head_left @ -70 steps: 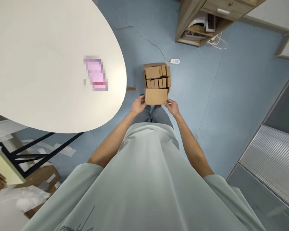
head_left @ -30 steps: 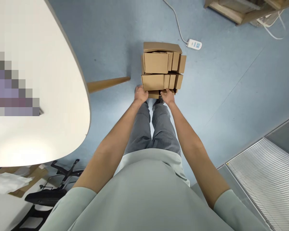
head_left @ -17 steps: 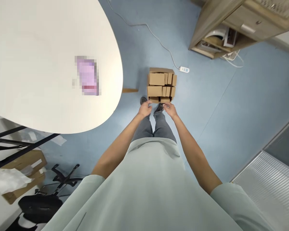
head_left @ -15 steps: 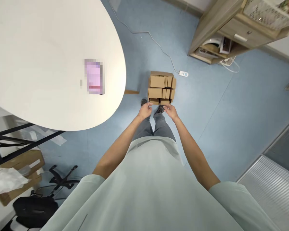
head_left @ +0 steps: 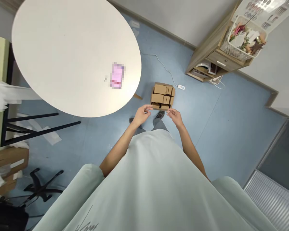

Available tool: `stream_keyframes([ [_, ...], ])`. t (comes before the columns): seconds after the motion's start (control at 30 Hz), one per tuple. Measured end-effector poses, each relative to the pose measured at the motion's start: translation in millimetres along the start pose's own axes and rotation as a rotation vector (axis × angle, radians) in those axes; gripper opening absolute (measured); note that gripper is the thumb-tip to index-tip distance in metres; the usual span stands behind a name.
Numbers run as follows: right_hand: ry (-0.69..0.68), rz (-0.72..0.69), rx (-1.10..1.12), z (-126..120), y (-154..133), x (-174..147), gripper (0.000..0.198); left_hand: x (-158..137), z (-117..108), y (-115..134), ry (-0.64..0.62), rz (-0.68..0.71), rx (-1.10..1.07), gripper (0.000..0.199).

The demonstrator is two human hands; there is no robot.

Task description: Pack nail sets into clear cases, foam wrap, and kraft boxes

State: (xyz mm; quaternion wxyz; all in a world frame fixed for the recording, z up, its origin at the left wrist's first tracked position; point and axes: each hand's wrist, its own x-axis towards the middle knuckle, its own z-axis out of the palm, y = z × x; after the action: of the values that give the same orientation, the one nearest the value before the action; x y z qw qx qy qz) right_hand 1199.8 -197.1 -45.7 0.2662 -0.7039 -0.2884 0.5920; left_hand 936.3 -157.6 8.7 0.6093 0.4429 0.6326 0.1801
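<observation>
On the floor before my feet, an open cardboard box (head_left: 172,102) is packed with several small brown cartons (head_left: 157,98). My left hand (head_left: 143,114) hovers by the box's near left corner, fingers stretched toward it and thumb apart, nothing in it. Near the opposite near corner is my right hand (head_left: 175,116), its fingers loosely bent and apart, also holding nothing. Whether either set of fingertips touches the cardboard cannot be made out from above. A dark shoe (head_left: 161,114) shows between my hands, just short of the box.
A white oval table (head_left: 82,64) stands to the left with a blurred pink item (head_left: 117,76) on it. A power strip (head_left: 181,87) and its cord lie beyond the box. A wooden cabinet (head_left: 210,54) bearing a white basket (head_left: 238,53) stands far right; a chair base (head_left: 40,189) is lower left.
Both hands have moved apart a little and their fingers have opened more. My left foot has shifted left. The view has tilted, showing more of the table and the cabinet's basket.
</observation>
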Motion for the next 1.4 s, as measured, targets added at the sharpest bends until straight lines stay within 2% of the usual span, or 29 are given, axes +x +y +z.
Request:
stream_keyframes([
  [0.13, -0.008, -0.078, -0.006, 28.3, -23.1, -33.7, 0.058, -31.1, -35.2, -4.6, 0.033, 0.074, -0.013, 0.057],
  [0.27, 0.007, -0.176, -0.046, 77.3, -48.5, -64.8, 0.059, -68.8, -91.8, -26.7, 0.074, 0.112, -0.064, 0.063],
  [0.53, -0.057, -0.283, -0.121, 220.9, -83.6, -117.5, 0.061, -149.5, -216.2, -95.5, 0.272, 0.130, -0.288, 0.060],
  [0.77, -0.247, -0.346, -0.208, 332.5, -125.4, -150.3, 0.057, -194.8, -295.5, -133.3, 0.502, 0.132, -0.497, 0.057],
  [0.97, -0.386, -0.366, -0.286, 409.8, -159.5, -141.5, 0.050, -203.4, -348.2, -149.0, 0.632, 0.113, -0.553, 0.052],
  [1.17, -0.488, -0.327, -0.269, 484.6, -188.1, -119.1, 0.044, -200.7, -412.2, -146.1, 0.731, 0.054, -0.508, 0.051],
  [1.4, -0.503, -0.248, -0.219, 544.0, -219.5, -85.9, 0.040, -183.2, -487.4, -133.6, 0.760, -0.040, -0.430, 0.047],
])
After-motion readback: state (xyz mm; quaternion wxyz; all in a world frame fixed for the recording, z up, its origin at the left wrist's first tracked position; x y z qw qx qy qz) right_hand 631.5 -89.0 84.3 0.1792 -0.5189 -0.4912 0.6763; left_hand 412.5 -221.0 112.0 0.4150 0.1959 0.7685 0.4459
